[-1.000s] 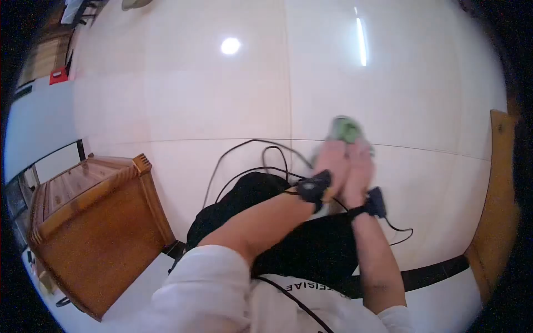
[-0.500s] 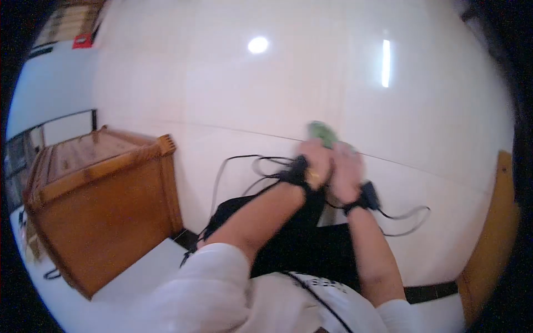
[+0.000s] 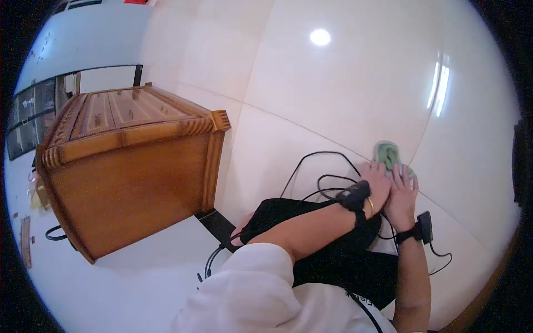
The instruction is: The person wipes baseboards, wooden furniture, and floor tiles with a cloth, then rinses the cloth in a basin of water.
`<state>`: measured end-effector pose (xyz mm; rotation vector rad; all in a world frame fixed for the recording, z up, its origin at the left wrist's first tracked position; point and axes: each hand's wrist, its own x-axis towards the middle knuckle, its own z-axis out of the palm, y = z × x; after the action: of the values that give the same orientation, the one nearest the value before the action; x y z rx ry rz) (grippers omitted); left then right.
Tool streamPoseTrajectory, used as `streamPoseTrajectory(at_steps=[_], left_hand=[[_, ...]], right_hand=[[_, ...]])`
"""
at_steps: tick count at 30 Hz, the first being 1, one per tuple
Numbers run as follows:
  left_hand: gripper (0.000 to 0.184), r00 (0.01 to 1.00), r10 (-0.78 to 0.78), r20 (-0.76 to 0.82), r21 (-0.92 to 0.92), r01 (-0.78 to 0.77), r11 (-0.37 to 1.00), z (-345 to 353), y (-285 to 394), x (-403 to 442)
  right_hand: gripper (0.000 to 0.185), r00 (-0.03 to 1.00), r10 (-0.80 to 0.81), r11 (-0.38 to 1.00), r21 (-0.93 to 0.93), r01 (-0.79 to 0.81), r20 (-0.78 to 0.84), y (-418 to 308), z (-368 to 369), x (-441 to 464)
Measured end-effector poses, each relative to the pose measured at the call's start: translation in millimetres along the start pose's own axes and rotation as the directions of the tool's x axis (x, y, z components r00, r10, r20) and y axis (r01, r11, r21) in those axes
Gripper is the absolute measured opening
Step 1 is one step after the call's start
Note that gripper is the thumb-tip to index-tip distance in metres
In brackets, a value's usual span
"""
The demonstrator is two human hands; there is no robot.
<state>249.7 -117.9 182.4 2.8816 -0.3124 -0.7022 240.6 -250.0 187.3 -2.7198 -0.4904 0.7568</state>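
My left hand point(image 3: 376, 186) lies on a pale green item point(image 3: 387, 156), apparently a cloth, pressed to the floor. Its fingers point forward over the near edge. Beside it, touching, my right hand point(image 3: 402, 200) has its fingers stretched and a little apart over the green item's right part. Each wrist bears a strapped black device point(image 3: 354, 196) with a cable. Black cable loops point(image 3: 319, 152) lie on the floor left of my hands. Beneath my forearms are black-clad legs point(image 3: 344, 272).
Large glossy pale tiles point(image 3: 333, 89) form the floor, with light reflections. A carved wooden cabinet point(image 3: 133, 194) stands at the left. Near its lower right corner runs a dark floor strip point(image 3: 217, 225). A brown edge shows at the lower right.
The view has turned, so the cabinet and hands appear farther right. Both hands and the green item have slid left across a tile seam, toward the cabinet.
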Motion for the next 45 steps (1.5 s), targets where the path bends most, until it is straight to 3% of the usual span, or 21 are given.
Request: streamPoseTrajectory(at_steps=[1, 3, 7, 11, 15, 16, 19, 22, 24, 25, 28, 30, 33, 34, 35, 37, 38, 41, 42, 44, 45], left_hand=[[0.023, 0.987, -0.137, -0.087, -0.037, 0.134, 0.990, 2.2, -13.7, 0.6], [0.020, 0.985, -0.110, -0.134, 0.027, 0.114, 0.993, -1.4, -57.3, -7.1], [0.024, 0.922, -0.351, -0.164, 0.010, 0.357, 0.934, -4.3, -136.1, -22.2], [0.026, 0.908, -0.375, -0.185, 0.108, 0.399, 0.911, -7.8, -210.6, -31.0], [0.026, 0.856, -0.470, -0.217, 0.148, 0.505, 0.850, -21.6, -267.8, -25.1], [0.026, 0.833, -0.513, -0.208, 0.103, 0.541, 0.835, -20.6, -285.4, -21.6], [0.023, 0.776, -0.540, -0.326, 0.095, 0.596, 0.798, -17.0, -327.2, -16.9], [0.019, 0.785, -0.586, -0.200, 0.139, 0.615, 0.776, -27.5, -337.1, -16.5], [0.017, 0.622, -0.742, -0.252, 0.146, 0.782, 0.606, -14.1, -381.7, -9.4], [0.021, 0.566, -0.816, -0.117, 0.258, 0.811, 0.525, -17.3, -413.2, -7.4], [0.025, 0.482, -0.853, -0.201, 0.306, 0.858, 0.413, -34.8, -497.2, -7.6], [0.025, 0.491, -0.866, -0.090, 0.273, 0.849, 0.453, -60.2, -515.9, -0.5], [0.022, 0.474, -0.858, -0.195, 0.244, 0.871, 0.426, -47.5, -510.3, 6.6], [0.021, 0.522, -0.799, -0.300, 0.171, 0.853, 0.493, -41.4, -504.9, -1.2], [0.021, 0.551, -0.796, -0.252, 0.200, 0.834, 0.514, -36.2, -494.0, -1.9], [0.023, 0.366, -0.915, -0.171, -0.236, 0.886, 0.398, -25.6, -460.7, 10.4], [0.026, 0.603, -0.742, -0.292, 0.147, 0.795, 0.589, -15.5, -426.4, 5.7], [0.030, 0.583, -0.765, -0.272, -0.159, 0.757, 0.634, -3.2, -336.9, 15.9], [0.031, 0.587, -0.791, -0.171, -0.261, 0.747, 0.611, -0.9, -309.8, 23.8], [0.038, 0.729, -0.684, -0.020, -0.378, 0.628, 0.680, -2.5, -247.7, 39.3], [0.041, 0.789, -0.607, -0.093, -0.400, 0.529, 0.749, 12.1, -224.5, 45.0]], right_hand=[[0.051, 0.999, -0.051, 0.999, 0.007, 0.051, 0.016, -12.9, -7.0, 13.8], [0.049, 0.984, -0.178, 0.984, -0.030, 0.177, -0.014, -38.0, -6.5, 50.0], [0.047, 0.918, -0.384, 0.923, -0.034, 0.382, -0.102, -99.7, 17.1, 115.1], [0.045, 0.858, -0.485, 0.872, -0.016, 0.489, -0.172, -155.7, 47.8, 168.9], [0.051, 0.881, -0.468, 0.833, 0.297, 0.467, -0.074, -190.0, 8.9, 196.4], [0.052, 0.884, -0.420, 0.793, 0.389, 0.468, -0.207, -183.3, 7.6, 205.8], [0.055, 0.874, -0.147, 0.946, 0.191, 0.261, -0.464, -143.1, 11.8, 231.2], [0.062, 0.780, 0.077, 0.987, -0.061, -0.146, -0.620, -95.6, 10.7, 243.7], [0.064, 0.806, 0.107, 0.982, -0.067, -0.179, -0.581, -65.1, 5.9, 246.5], [0.065, 0.822, 0.125, 0.978, -0.069, -0.196, -0.556, -55.5, 6.4, 250.8], [0.063, 0.820, 0.140, 0.978, -0.051, -0.201, -0.555, -61.5, 2.8, 253.9], [0.065, 0.826, 0.149, 0.979, -0.038, -0.202, -0.544, -58.0, 5.8, 255.7], [0.066, 0.818, 0.123, 0.986, -0.027, -0.167, -0.562, -51.2, 8.0, 253.4], [0.064, 0.799, 0.106, 0.988, -0.026, -0.150, -0.591, -55.7, 11.6, 253.3], [0.062, 0.775, 0.087, 0.991, -0.028, -0.134, -0.625, -57.1, 11.0, 256.0], [0.065, 0.795, 0.108, 0.986, -0.036, -0.162, -0.597, -54.1, 13.9, 255.8], [0.066, 0.799, 0.122, 0.986, -0.021, -0.166, -0.589, -52.9, 15.8, 257.5], [0.067, 0.819, 0.155, 0.985, 0.023, -0.171, -0.553, -51.6, 17.6, 256.8], [0.066, 0.825, 0.162, 0.985, 0.037, -0.169, -0.542, -51.2, 17.2, 256.2], [0.066, 0.838, 0.162, 0.986, 0.043, -0.164, -0.521, -50.5, 19.3, 256.4], [0.065, 0.847, 0.151, 0.988, 0.044, -0.149, -0.510, -50.4, 18.6, 256.6]])
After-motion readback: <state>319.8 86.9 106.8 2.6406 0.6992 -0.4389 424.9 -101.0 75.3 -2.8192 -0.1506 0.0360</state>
